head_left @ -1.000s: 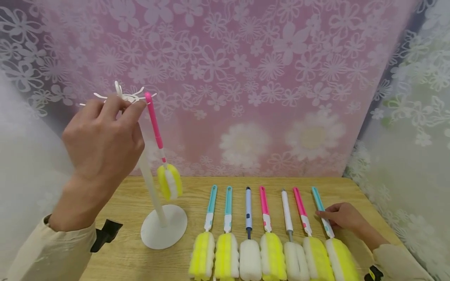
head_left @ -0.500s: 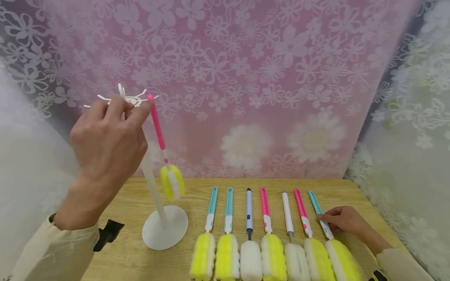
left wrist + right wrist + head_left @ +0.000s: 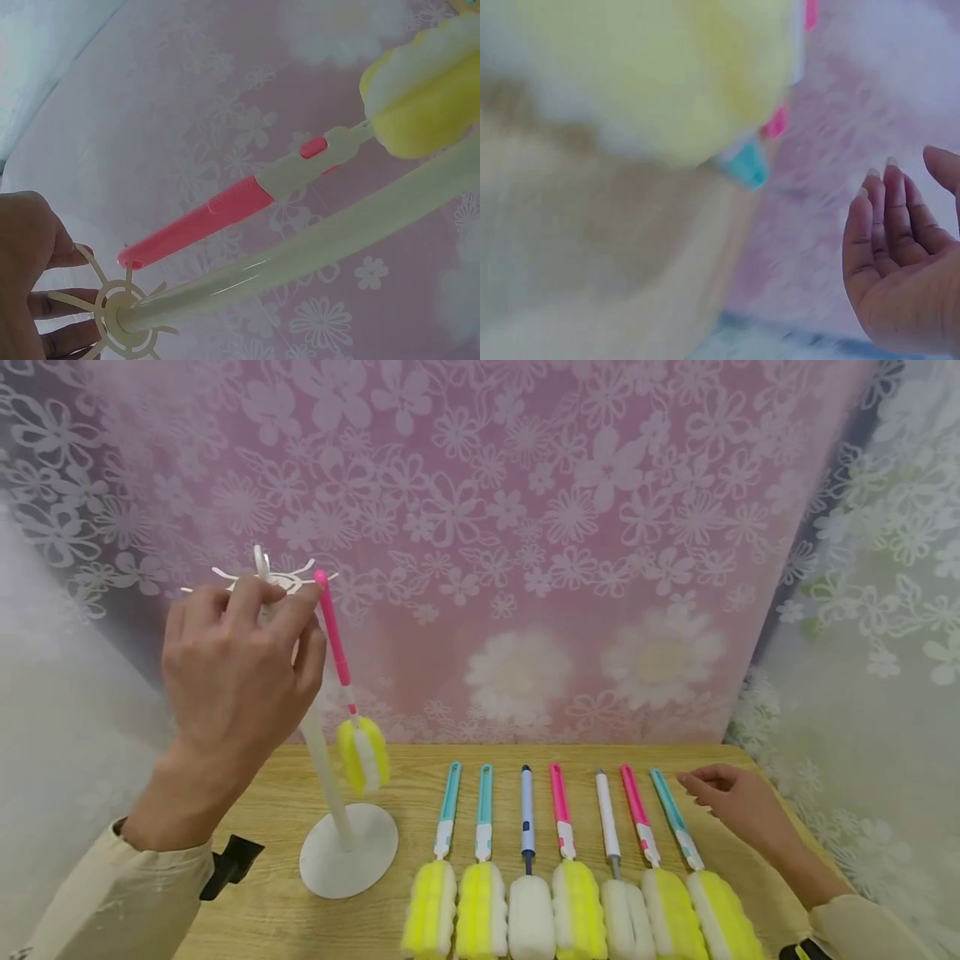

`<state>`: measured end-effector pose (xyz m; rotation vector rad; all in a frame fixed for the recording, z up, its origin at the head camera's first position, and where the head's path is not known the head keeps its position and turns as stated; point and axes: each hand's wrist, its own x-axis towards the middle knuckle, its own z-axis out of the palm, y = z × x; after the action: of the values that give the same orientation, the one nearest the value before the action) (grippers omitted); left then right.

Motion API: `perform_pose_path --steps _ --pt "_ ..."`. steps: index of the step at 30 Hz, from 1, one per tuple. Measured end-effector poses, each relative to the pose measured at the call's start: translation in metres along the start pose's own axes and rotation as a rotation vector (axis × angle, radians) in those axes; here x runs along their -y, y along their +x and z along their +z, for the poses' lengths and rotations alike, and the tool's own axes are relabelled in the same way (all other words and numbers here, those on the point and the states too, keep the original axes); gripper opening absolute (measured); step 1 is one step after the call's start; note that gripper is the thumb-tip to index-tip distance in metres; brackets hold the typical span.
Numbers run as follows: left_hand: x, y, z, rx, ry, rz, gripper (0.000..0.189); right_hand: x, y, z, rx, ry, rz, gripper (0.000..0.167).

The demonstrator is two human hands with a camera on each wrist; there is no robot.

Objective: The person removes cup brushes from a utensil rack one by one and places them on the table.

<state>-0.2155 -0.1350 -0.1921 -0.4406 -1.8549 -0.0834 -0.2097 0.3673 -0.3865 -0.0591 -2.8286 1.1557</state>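
In the head view my left hand (image 3: pixel 234 664) is up at the top of a white rack (image 3: pixel 348 860) with a ring of hooks, its fingers curled at the hooks. From one hook hangs a sponge bottle brush (image 3: pixel 334 639) with a pink handle and yellow-and-white head, beside my index fingertip. The left wrist view shows the hook ring (image 3: pixel 109 309) against my fingers. My right hand (image 3: pixel 738 802) is above the table, holding nothing, just right of a teal-handled bottle brush (image 3: pixel 670 806). In the right wrist view its fingers look relaxed.
Several more bottle brushes lie side by side on the wooden table (image 3: pixel 255 893), handles away from me: teal (image 3: pixel 451 797), blue (image 3: pixel 527 814), pink (image 3: pixel 560 797) and white (image 3: pixel 606 810). A flowered pink curtain (image 3: pixel 420 468) stands behind the table; a pale one (image 3: pixel 900 635) is at right.
My right hand has let go of the rightmost teal brush and lifted slightly away; the brush lies a little more tilted. The left hand stays at the rack top.
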Motion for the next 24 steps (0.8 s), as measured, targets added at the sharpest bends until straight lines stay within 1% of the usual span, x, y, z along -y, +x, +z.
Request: perform_pose_path --steps 2,4,9,12,16,18,21,24 --pt "0.000 0.000 0.000 0.001 -0.017 -0.010 0.032 0.014 -0.001 0.003 -0.036 0.012 -0.042 0.048" --pt "0.000 0.001 0.000 0.000 -0.027 -0.013 0.029 0.029 -0.002 0.006 -0.055 0.038 -0.073 0.046" --pt "0.001 0.003 -0.001 -0.024 -0.056 -0.038 0.024 0.063 -0.004 0.020 -0.085 0.116 -0.141 0.042" --pt "0.001 0.004 -0.002 -0.047 -0.061 -0.061 0.021 0.082 -0.002 0.033 -0.091 0.190 -0.160 0.040" --pt "0.001 0.005 -0.004 -0.065 -0.044 -0.065 0.022 0.109 0.004 0.054 -0.082 0.319 -0.173 0.038" --pt "0.001 0.006 -0.004 -0.073 -0.037 -0.064 0.023 0.123 0.007 0.066 -0.066 0.369 -0.204 0.035" --pt "0.001 0.007 -0.005 -0.081 -0.020 -0.055 0.024 0.141 0.012 0.082 -0.039 0.412 -0.252 0.031" --pt "0.001 0.009 -0.005 -0.088 -0.003 -0.039 0.026 0.156 0.014 0.093 -0.023 0.454 -0.283 0.028"
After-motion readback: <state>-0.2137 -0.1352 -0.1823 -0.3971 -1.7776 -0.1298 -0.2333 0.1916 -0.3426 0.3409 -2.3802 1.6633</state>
